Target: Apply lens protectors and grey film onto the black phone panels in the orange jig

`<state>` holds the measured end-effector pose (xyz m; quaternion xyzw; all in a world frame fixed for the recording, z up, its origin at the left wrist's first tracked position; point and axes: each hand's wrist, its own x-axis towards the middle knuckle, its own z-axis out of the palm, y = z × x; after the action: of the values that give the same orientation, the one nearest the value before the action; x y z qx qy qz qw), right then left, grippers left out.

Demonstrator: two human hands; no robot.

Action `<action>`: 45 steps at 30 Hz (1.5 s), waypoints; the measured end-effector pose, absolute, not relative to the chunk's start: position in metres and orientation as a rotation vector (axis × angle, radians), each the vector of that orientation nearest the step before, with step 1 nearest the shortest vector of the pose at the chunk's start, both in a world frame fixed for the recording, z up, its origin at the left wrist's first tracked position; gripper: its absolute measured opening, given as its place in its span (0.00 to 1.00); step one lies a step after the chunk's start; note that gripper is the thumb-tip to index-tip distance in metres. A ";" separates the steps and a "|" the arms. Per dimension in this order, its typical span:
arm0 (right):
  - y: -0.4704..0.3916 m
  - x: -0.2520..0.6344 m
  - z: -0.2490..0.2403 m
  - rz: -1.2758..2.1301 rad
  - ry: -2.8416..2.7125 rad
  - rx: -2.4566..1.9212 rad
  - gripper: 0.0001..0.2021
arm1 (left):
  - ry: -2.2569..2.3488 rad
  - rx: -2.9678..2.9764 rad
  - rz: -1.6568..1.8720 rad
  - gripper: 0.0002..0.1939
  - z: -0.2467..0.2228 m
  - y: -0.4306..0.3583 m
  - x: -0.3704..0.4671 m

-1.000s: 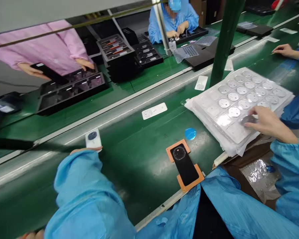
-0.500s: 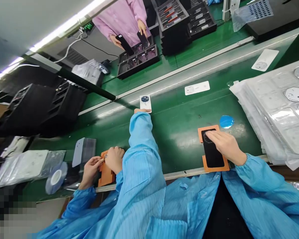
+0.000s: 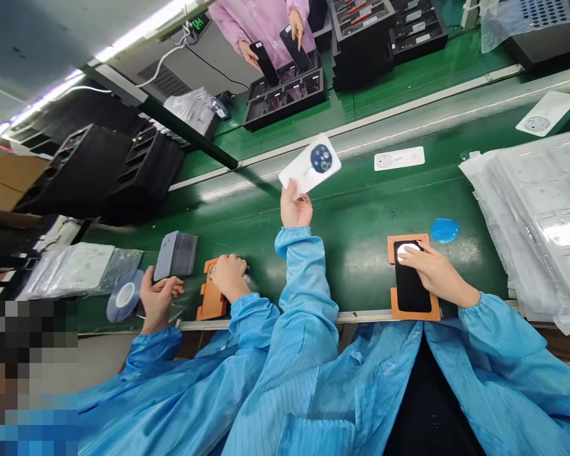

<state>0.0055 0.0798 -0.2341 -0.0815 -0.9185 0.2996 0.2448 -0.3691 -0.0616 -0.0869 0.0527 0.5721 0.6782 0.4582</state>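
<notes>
Tape roll (image 3: pixel 114 305) near plastic bags (image 3: pixel 83 266)

This is a factory assembly line. A long green table (image 3: pixel 349 259) crosses the view, lit by a strip light (image 3: pixel 133 31) at 11 o'clock. Workers share it: a pink smock (image 3: pixel 266 25) at 12, another person's blue sleeve (image 3: pixel 154 348) at 8. Stacked black trays (image 3: pixel 361 66) stand at 1 o'clock; an orange jig (image 3: pixel 413 311) lies at 4.
</notes>
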 end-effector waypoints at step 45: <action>0.055 -0.007 -0.168 0.437 -1.953 -0.702 0.03 | 1.429 0.513 1.870 0.36 -0.170 -0.013 -0.122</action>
<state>-0.0071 0.0554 -0.1676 -0.2889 -0.8036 0.1797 0.4883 -0.1216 -0.0125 -0.1696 0.1988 0.5539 0.7248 0.3583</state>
